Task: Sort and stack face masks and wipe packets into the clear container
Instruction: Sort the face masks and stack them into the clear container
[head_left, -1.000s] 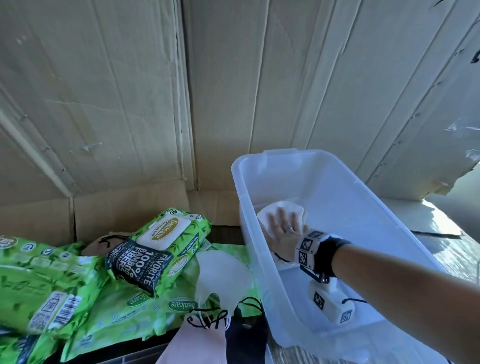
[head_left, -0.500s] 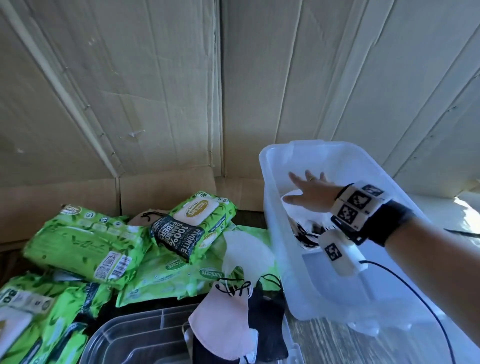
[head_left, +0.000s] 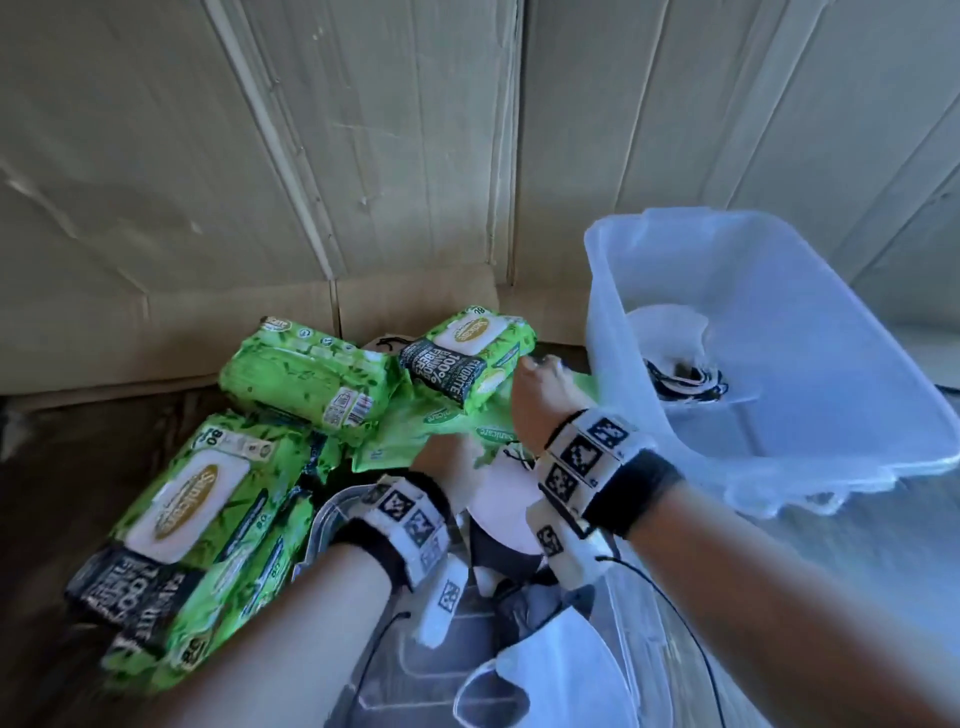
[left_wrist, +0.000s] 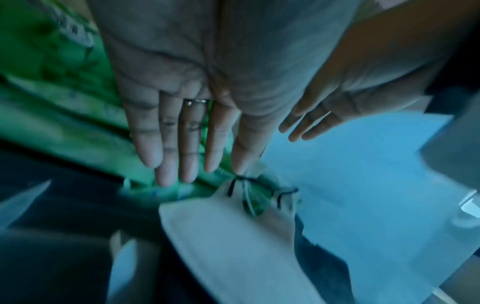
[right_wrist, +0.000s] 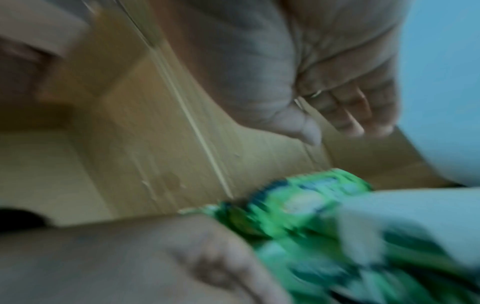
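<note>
Behind everything you have a wall of flattened tan cardboard sheets (head_left: 363, 156), creased and seamed, standing up from a dark wood-grain tabletop (head_left: 62, 467); on your right the large clear plastic container (head_left: 779, 457) sits on that tabletop, tipped a little, with a few white and black face masks (head_left: 675, 358) lying at its far end; to its left you have a heap of bright green wipe packets (head_left: 306, 379) spread over the tabletop, some with white label flaps up, one upper packet (head_left: 467, 353) propped across the others; nearest you a second, shallower clear tray (head_left: 395, 670) shows under your forearms, and a pale blue face mask (head_left: 550, 675) lies on it; just beyond it a pale pink face mask (head_left: 506, 499) with dark ear loops lies over a black mask (head_left: 498, 551) between your wrists; your left hand (left_wrist: 182, 115) is stretched flat, fingers straight and together, tips just above the pink mask's loops and the green packets, holding nothing; your right hand (head_left: 540, 395) hangs beside the container's left wall near the propped packet, fingers loosely bent with nothing between them, though its own view is blurred
</note>
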